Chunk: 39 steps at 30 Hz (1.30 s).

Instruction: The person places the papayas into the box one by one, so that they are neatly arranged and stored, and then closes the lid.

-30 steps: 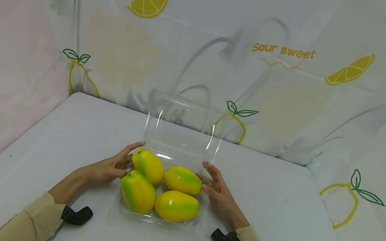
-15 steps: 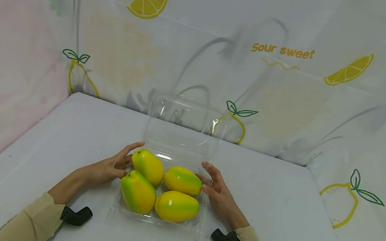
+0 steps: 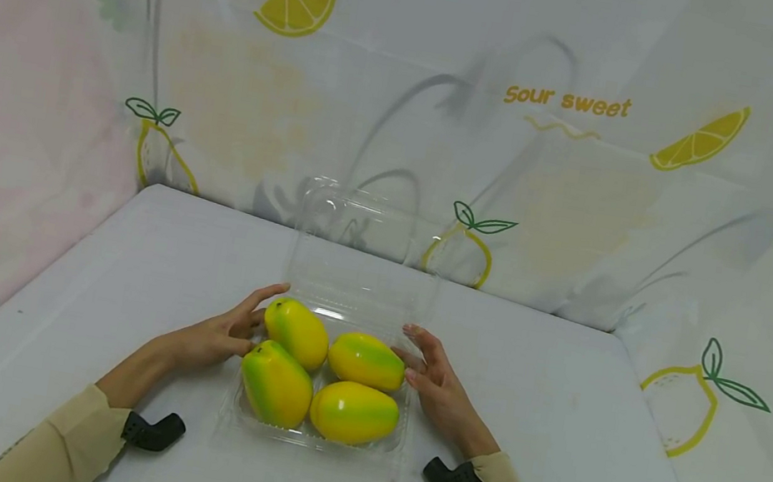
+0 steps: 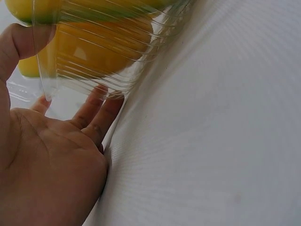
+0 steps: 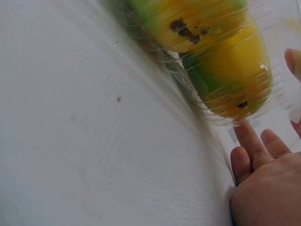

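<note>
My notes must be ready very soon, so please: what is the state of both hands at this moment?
Left hand: holding the clear plastic container at its left side.
Right hand: holding the same container at its right side.

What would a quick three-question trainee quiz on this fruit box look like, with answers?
1. How many yellow-green fruits lie in the clear box?
2. True or false: the lid is shut over the fruits.
3. Where is the left grip: A, above the lid; B, at the box's left side; C, on the backdrop?

Key: 1, four; 2, false, the lid is open at the far side; 3, B.
</note>
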### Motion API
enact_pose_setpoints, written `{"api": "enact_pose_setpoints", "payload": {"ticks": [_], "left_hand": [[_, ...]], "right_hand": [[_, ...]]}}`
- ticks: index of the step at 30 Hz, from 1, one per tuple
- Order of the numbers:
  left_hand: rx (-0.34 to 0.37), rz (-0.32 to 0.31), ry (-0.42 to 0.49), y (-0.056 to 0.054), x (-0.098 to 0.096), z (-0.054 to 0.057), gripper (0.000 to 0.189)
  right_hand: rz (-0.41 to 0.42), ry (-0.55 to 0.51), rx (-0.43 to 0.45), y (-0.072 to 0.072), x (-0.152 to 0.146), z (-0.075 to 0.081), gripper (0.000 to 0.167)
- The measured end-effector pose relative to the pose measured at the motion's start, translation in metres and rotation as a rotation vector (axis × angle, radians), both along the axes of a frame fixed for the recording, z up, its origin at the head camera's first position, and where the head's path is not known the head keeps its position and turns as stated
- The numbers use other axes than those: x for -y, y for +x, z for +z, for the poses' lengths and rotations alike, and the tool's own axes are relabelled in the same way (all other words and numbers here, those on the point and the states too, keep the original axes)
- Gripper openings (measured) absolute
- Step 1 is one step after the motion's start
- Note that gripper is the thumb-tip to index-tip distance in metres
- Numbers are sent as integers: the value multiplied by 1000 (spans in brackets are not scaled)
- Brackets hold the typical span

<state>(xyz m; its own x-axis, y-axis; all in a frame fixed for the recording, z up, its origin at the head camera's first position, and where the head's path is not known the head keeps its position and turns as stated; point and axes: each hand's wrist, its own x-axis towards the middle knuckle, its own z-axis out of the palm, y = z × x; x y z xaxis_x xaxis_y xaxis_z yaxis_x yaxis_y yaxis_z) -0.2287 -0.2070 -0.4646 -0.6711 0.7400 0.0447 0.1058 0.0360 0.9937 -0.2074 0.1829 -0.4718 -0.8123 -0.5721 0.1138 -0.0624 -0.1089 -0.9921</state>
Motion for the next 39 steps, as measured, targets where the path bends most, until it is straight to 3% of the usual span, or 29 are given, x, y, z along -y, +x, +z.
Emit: {"api": "enact_pose_setpoints", "payload": {"ticks": [39], "left_hand": [[16,1,-3,-2,1,-2,93]], "right_hand": [[18,-48,-12,-1,0,-4,60]]}}
